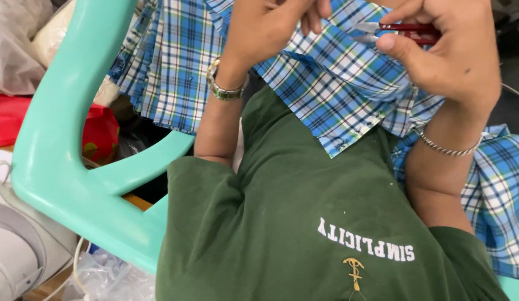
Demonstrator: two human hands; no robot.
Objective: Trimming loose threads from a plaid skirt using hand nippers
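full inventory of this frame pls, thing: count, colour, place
plaid cotton shirt fabric: 1, blue, white and green, held up across top, draping right
small red-handled thread snips: 1, red with metal blades, top right, in right hand
moulded plastic chair: 1, mint green, left
red plastic bag: 1, red, behind chair
metal wristwatch: 1, silver and gold, left wrist
chain bracelet: 1, silver, right wrist
green T-shirt: 1, dark green, centre bottom
left hand: gripping fabric
right hand: fingers on snips

The person's lap in a green shirt [304,212] carries the blue plaid garment [348,89].
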